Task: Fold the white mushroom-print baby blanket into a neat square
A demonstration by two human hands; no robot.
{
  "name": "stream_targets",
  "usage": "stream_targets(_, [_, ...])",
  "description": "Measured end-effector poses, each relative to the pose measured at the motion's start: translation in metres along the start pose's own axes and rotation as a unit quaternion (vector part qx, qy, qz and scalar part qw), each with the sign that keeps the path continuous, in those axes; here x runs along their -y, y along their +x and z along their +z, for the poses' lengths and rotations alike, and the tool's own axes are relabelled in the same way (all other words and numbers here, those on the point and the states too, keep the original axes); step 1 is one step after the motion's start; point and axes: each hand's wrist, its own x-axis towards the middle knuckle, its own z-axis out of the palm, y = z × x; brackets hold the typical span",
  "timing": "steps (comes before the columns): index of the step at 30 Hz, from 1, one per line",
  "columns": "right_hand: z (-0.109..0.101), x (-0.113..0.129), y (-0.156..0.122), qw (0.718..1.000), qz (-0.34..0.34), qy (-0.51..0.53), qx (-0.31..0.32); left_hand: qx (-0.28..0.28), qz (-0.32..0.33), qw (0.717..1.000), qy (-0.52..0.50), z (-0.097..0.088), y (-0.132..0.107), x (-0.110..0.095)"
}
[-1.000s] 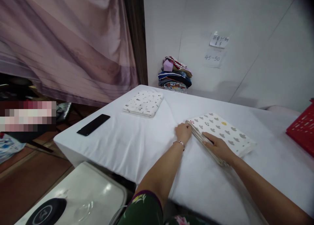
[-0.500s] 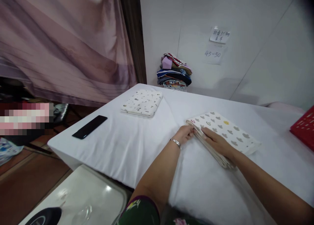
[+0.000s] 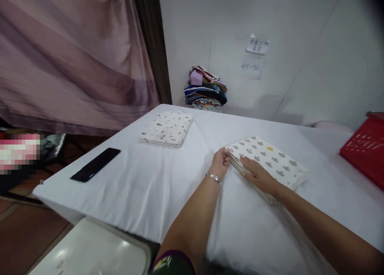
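A folded cloth, white with grey cloud-like shapes and a few coloured marks, lies in several layers on the white-covered table. At its left corner my left hand has its fingers curled in, pinching the layered edge. My right hand rests along the near edge, its fingers stretched out over the top layer and the thumb side low against the folds. Farther left sits a second folded cloth, white with small dark prints, untouched by either hand.
A black phone-like slab lies near the left edge of the table. A red plastic basket stands at the right. Stacked folded fabrics rise behind the far edge by the wall. A pale glossy surface is at the lower left.
My right hand's fingers have straightened and lie flatter on the cloth, whose near folds look more pressed together. My left hand stays at the corner. The view has swung slightly right.
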Motion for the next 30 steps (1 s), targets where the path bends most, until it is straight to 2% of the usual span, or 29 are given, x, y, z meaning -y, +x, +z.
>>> stream_targets(7, [-0.016,0.011,0.002,0.999,0.022,0.012,0.045,0.010,0.016,1.000,-0.015,-0.003,0.002,0.000])
stream_targets(13, [-0.021,0.020,-0.007,0.997,0.037,-0.029,0.065,0.003,0.043,0.998,0.050,-0.003,0.005,0.005])
stream_targets(16, [-0.022,0.024,-0.012,0.996,0.039,-0.034,0.075,-0.005,0.066,0.991,0.116,-0.003,0.006,0.007])
stream_targets(19, [-0.029,0.026,-0.027,0.996,0.049,-0.030,0.073,-0.017,0.084,0.978,0.191,-0.003,0.007,0.006])
stream_targets(22, [-0.036,0.027,-0.057,0.997,0.042,-0.040,0.052,-0.020,0.086,0.969,0.231,-0.006,0.008,0.002])
stream_targets(24, [-0.038,0.022,-0.081,0.998,0.038,-0.043,0.034,-0.059,0.123,0.947,0.292,-0.009,0.008,-0.002])
stream_targets(25, [-0.039,0.018,-0.093,0.998,0.044,-0.041,0.020,-0.090,0.157,0.923,0.339,-0.010,0.008,-0.004])
stream_targets(27, [-0.040,0.001,-0.113,0.995,0.087,-0.024,-0.034,-0.142,0.233,0.854,0.442,-0.011,0.007,-0.006])
stream_targets(28, [-0.041,-0.011,-0.121,0.990,0.122,-0.010,-0.075,-0.150,0.261,0.820,0.488,-0.010,0.007,-0.006])
stream_targets(30, [-0.044,-0.039,-0.131,0.964,0.200,0.026,-0.170,-0.126,0.276,0.776,0.552,-0.004,0.008,-0.005])
